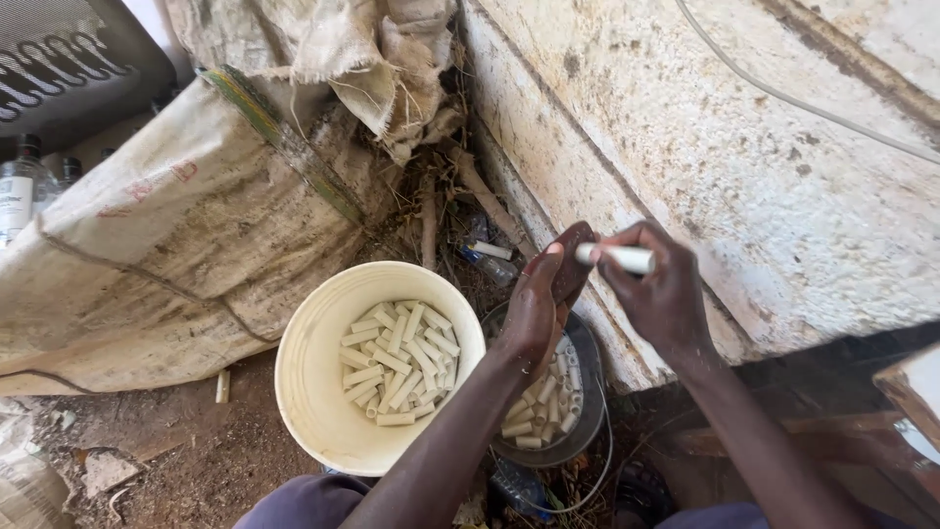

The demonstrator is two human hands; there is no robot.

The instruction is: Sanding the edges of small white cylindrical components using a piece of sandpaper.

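Head view: my right hand (666, 294) pinched a white tube (617, 258); my left hand (537, 309) gripped a brown piece (573, 260) above the buckets.

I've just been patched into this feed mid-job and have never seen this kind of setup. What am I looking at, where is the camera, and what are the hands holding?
There is no machine here: a person works with two bare hands, filmed by one camera worn on their head, looking down. The left hand holds a dark brown flat piece. The right hand pinches a short whitish tube piece against it. On the dirt ground below stand a cream bucket and a smaller dark bowl, both holding many similar cut tube pieces. A worn sack lies to the left, and a stained pale slab to the right.
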